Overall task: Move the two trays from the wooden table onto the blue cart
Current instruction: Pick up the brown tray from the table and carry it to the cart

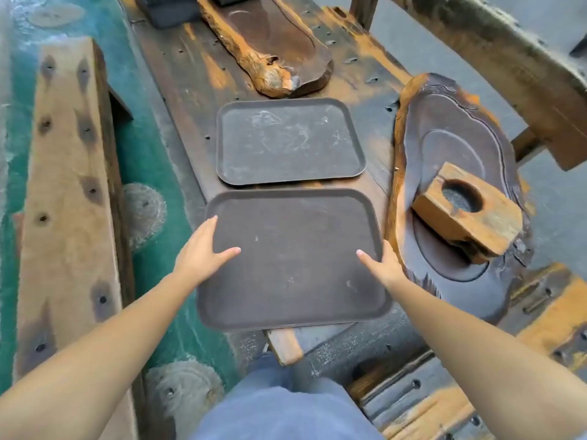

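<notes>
Two dark rectangular trays lie flat on the worn wooden table (190, 90). The near tray (295, 274) is brown and reaches past the table's front edge. The far tray (289, 144) is grey and scuffed, just beyond it. My left hand (203, 252) clasps the near tray's left rim, thumb on top, fingers along the edge. My right hand (381, 265) clasps its right rim the same way, thumb lying on the tray's surface. No blue cart is in view.
A carved wooden slab (451, 147) with a wooden block (470, 214) on it lies right of the trays, touching close to my right hand. Another long carved slab (270, 49) lies behind. A plank bench (70, 185) stands left over green floor.
</notes>
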